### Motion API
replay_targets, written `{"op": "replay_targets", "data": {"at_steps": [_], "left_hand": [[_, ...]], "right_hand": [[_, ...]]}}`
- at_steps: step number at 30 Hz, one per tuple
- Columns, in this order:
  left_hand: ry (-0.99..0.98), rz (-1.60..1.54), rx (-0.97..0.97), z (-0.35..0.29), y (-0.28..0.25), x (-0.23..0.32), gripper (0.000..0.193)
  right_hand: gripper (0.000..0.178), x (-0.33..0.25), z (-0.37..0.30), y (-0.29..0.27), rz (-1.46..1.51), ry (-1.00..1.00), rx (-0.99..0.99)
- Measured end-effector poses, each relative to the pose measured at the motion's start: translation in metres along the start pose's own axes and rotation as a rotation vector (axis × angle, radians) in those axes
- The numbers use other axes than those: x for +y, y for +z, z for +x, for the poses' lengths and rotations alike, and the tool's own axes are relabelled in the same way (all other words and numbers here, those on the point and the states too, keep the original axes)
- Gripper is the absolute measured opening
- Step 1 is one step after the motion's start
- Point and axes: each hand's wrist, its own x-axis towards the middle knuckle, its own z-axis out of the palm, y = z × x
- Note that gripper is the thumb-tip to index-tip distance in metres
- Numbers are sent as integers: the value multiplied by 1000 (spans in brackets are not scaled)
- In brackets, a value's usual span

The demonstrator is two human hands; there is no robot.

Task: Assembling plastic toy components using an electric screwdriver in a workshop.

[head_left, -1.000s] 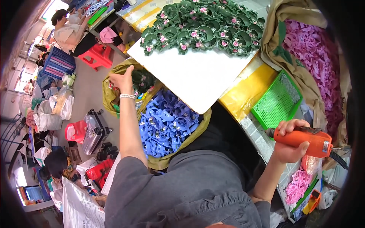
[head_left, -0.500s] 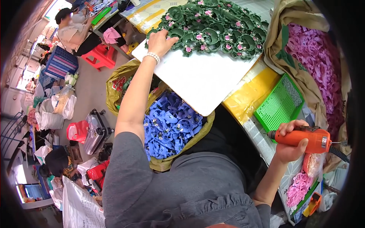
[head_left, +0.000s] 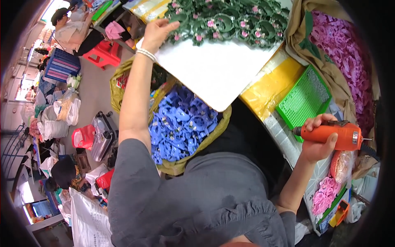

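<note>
Green parts [head_left: 230, 29] with pink flowers, heaped on the far half of a white board [head_left: 214, 70]. Left hand [head_left: 154, 36] at the heap's left edge, thumb and fingers bent toward the green; can't tell if anything is pinched. Changed: a second ago this hand was out at the olive bag [head_left: 116, 96] left of the board, then over the heap, now at its edge. Means, as I judge it, the left hand's work is back at the green parts. Right hand [head_left: 317, 150] wrapped round an orange power screwdriver [head_left: 335, 136], about where it was, well apart from the heap, so the tool is on none of them. Tool near the green basket [head_left: 303, 103]. Below the board: blue parts [head_left: 181, 127] in an olive sack. Right: pink parts [head_left: 339, 61] in a tan sack [head_left: 297, 33]. Far left: seated person [head_left: 74, 33].
</note>
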Motion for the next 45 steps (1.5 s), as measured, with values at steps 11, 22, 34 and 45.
{"op": "replay_targets", "data": {"at_steps": [11, 22, 34, 45], "left_hand": [[-66, -989, -628, -137, 49, 81, 50], [-506, -1021, -929, -236, 140, 108, 64], [-658, -1124, -862, -244, 172, 99, 44], [-588, -1086, -802, -247, 182, 102, 46]], "right_hand": [[52, 3, 29, -14, -20, 53, 47], [34, 33, 46, -5, -112, -130, 112], [36, 48, 47, -8, -142, -136, 139], [37, 48, 47, 0, -218, -140, 173]]}}
